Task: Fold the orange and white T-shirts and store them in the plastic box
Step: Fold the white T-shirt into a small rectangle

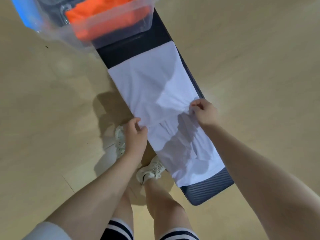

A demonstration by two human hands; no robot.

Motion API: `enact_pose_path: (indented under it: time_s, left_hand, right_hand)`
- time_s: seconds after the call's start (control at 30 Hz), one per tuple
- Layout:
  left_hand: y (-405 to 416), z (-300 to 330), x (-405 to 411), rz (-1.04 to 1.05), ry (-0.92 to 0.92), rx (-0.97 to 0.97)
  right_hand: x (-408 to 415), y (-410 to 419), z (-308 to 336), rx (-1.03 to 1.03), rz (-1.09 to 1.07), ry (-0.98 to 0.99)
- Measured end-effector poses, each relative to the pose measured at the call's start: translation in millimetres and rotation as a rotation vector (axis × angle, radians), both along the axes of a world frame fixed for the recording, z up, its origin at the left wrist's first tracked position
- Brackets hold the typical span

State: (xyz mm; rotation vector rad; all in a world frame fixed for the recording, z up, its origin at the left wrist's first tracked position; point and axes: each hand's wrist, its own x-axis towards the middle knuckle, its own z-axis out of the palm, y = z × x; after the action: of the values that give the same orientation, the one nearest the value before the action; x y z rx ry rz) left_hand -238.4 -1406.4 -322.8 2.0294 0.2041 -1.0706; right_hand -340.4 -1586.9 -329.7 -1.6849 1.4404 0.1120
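Observation:
A white T-shirt [152, 87] lies stretched along a dark padded bench [213, 187], folded into a long strip. My left hand [135, 134] pinches its left edge near the middle. My right hand [204, 111] pinches the right edge, where the cloth bunches into wrinkles. At the far end of the bench stands a clear plastic box [110, 26] with the folded orange T-shirt [97, 16] inside it.
A blue lid or object [27, 13] sits left of the box, blurred. Tan wooden floor [259, 58] surrounds the bench on both sides. My legs and white sneakers [152, 170] stand at the bench's left side.

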Motion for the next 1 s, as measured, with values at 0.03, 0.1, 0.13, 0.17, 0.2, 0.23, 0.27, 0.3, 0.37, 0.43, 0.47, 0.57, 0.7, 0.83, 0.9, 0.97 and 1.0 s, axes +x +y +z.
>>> enact_pose_path:
  time_s: [0.03,0.1,0.13,0.17,0.2,0.23,0.27,0.3,0.37,0.43,0.47,0.57,0.7,0.83,0.9,0.97,1.0]
  left_hand:
    - [-1,-3,-1,0.094,0.0,0.007]
    - [-4,-7,2,0.208,-0.014,0.032]
    - [-6,-9,4,0.222,-0.017,0.057]
    - [-8,-11,7,0.22,-0.012,0.087]
    - [-9,-11,11,0.212,0.007,0.103]
    - [-11,-12,15,0.2,0.038,0.103]
    - [-13,-11,19,0.184,0.078,0.089]
    - [-14,-9,22,0.179,0.118,0.065]
    - [-16,-1,26,0.205,0.197,-0.041]
    - [-15,6,25,0.21,0.253,-0.129]
    - [-13,6,23,0.177,0.252,-0.115]
    - [-1,-6,11,0.066,0.184,0.11]
    - [5,-17,-17,0.132,0.341,0.205]
    - [12,-16,-56,0.211,0.507,0.127]
    - [18,-17,-77,0.222,0.531,0.122]
    - [27,-21,-99,0.228,0.495,0.135]
    - [31,-24,-111,0.232,0.482,0.145]
  right_hand:
    - [4,-1,-3,0.009,-0.065,-0.034]
    - [12,-3,-6,0.044,-0.152,-0.071]
    - [16,-5,-7,0.068,-0.184,-0.086]
    - [20,-6,-8,0.091,-0.21,-0.104]
    - [22,-7,-8,0.114,-0.223,-0.114]
    - [25,-9,-8,0.139,-0.223,-0.12]
    - [28,-11,-7,0.168,-0.209,-0.12]
    - [31,-13,-4,0.194,-0.192,-0.119]
    - [35,-19,2,0.217,-0.203,-0.143]
    - [32,-22,7,0.199,-0.278,-0.197]
    - [28,-23,8,0.172,-0.304,-0.192]
    - [4,-19,-2,0.038,-0.178,0.051]
    - [-45,3,-5,0.004,-0.083,0.132]
    - [-93,27,-2,0.023,-0.021,0.312]
    - [-109,33,-2,0.0,0.005,0.363]
    - [-122,37,-3,-0.035,0.026,0.419]
    - [-128,40,-3,-0.052,0.031,0.446]
